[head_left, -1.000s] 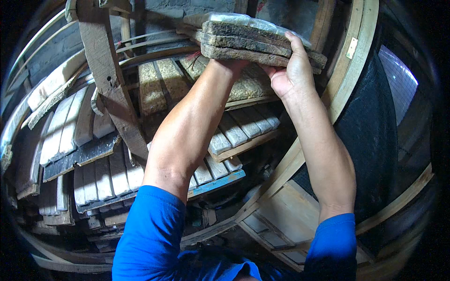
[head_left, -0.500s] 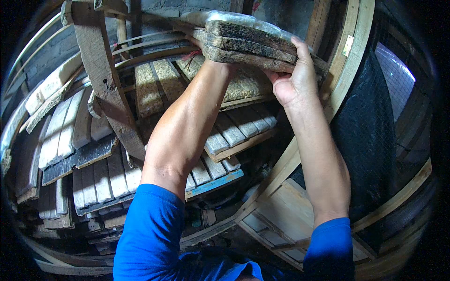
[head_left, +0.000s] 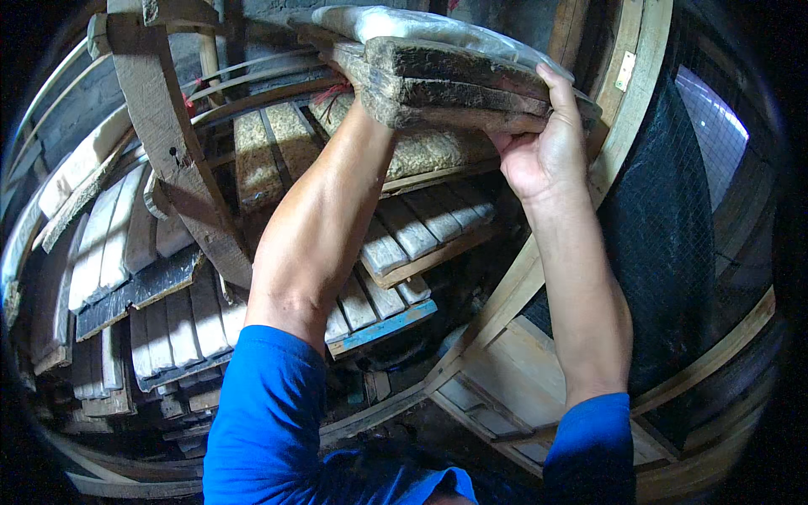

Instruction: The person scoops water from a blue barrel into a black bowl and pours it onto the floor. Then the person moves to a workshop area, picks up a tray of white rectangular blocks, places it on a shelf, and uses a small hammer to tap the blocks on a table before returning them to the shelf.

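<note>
Raised at the top of the view is a weathered wooden board piece (head_left: 463, 84), dark and layered, with its blunt end toward me. A long white slab (head_left: 421, 27), seemingly wrapped in clear plastic, lies on top of it. My right hand (head_left: 551, 156) is closed on the wood's right part, thumb up along the side and fingers curled underneath. My left arm reaches up to the wood's left end, where the left hand (head_left: 362, 108) shows only at the wrist. Its fingers are hidden behind the wood.
Below and left, racks hold several rows of white slabs (head_left: 404, 231) on boards. Yellowish grainy slabs (head_left: 438, 151) lie on a shelf behind my arms. A wooden post (head_left: 160, 109) slants down at the left. A wooden frame (head_left: 623, 126) and dark netting (head_left: 656, 252) stand at the right.
The wood and white slab have come slightly closer and look larger. My left wrist has shifted a little left, and my right hand a little right.
</note>
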`<state>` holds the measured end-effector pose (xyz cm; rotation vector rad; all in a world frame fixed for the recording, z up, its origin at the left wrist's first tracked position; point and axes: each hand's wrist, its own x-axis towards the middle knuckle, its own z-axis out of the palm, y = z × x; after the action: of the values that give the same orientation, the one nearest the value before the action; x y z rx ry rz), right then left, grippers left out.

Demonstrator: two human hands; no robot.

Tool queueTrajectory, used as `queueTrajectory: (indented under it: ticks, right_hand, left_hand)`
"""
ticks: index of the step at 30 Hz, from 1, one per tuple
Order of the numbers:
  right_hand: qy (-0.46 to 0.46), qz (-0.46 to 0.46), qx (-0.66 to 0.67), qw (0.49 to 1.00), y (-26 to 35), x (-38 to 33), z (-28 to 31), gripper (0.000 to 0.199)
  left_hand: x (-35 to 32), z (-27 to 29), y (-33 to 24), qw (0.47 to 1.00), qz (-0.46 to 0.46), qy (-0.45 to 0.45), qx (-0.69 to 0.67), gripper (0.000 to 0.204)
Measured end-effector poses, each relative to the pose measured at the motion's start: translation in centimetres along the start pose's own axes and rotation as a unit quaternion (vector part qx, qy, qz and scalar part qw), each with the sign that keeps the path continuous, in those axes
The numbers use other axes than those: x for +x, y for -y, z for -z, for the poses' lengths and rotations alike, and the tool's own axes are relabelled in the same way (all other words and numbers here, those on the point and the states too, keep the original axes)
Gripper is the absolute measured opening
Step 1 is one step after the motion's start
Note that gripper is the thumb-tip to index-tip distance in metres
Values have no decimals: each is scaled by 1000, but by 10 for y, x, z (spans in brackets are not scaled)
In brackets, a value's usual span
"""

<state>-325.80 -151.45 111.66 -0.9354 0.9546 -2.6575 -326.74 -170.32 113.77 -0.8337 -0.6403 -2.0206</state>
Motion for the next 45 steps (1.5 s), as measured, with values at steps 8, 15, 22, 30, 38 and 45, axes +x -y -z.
queueTrajectory:
  ticks: [8,15,22,30,38,45]
  right_hand:
    - [17,23,-16,999,28,-27,9,40]
    - [43,14,-7,999,70,-60,23,37]
    - [49,-7,-1,999,114,-115,48,39]
    - [117,49,-35,991,180,-195,97,33]
    - [-62,83,-152,983,246,-274,145,46]
    - [-104,120,-183,970,289,-343,156,49]
  left_hand:
    - [-5,-20,-3,999,-25,-43,-5,57]
    - [-19,-44,-8,996,-43,-74,-5,63]
    - [-57,-74,-10,994,-27,-106,-6,68]
    - [-125,-115,-2,989,26,-147,-19,74]
    - [-213,-154,15,968,189,-153,-59,96]
    - [-275,-155,22,856,366,-9,-364,104]
